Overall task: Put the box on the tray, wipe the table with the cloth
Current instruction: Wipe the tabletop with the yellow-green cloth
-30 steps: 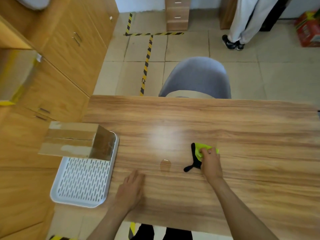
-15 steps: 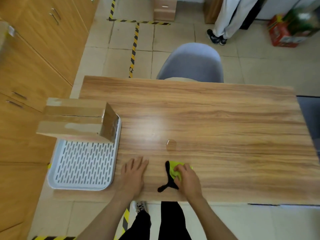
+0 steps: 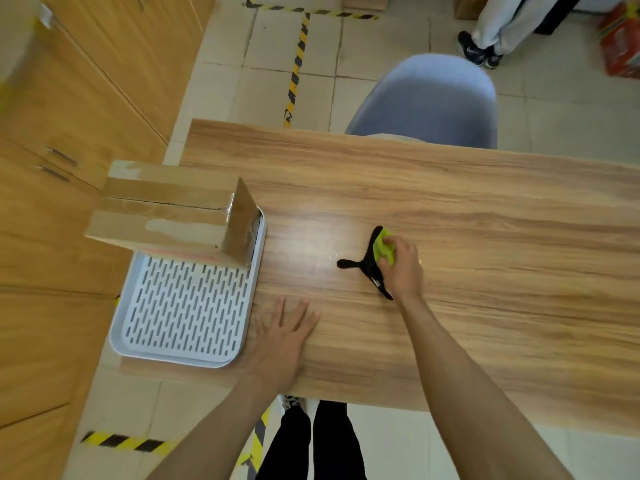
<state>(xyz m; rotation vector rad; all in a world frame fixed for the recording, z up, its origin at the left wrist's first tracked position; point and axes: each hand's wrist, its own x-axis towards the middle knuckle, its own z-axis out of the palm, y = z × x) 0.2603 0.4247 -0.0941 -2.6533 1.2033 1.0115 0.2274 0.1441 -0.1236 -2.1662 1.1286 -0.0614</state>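
A brown cardboard box (image 3: 173, 211) stands on the far end of the white slotted tray (image 3: 187, 306) at the table's left edge. My right hand (image 3: 401, 268) presses a yellow-green and black cloth (image 3: 375, 259) flat on the wooden table (image 3: 485, 237), right of the tray. The cloth's black ends stick out to the left and below the hand. My left hand (image 3: 282, 336) lies flat on the table near its front edge, fingers spread, just right of the tray and touching nothing else.
A grey chair (image 3: 426, 98) is tucked in at the table's far side. Wooden cabinets (image 3: 69, 116) run along the left. A person's legs (image 3: 491, 29) and a red box (image 3: 620, 46) are on the floor at the back right.
My right hand slid the cloth toward the front edge, then back out toward the table's middle. My left hand stayed flat near the tray. The box and tray did not move.
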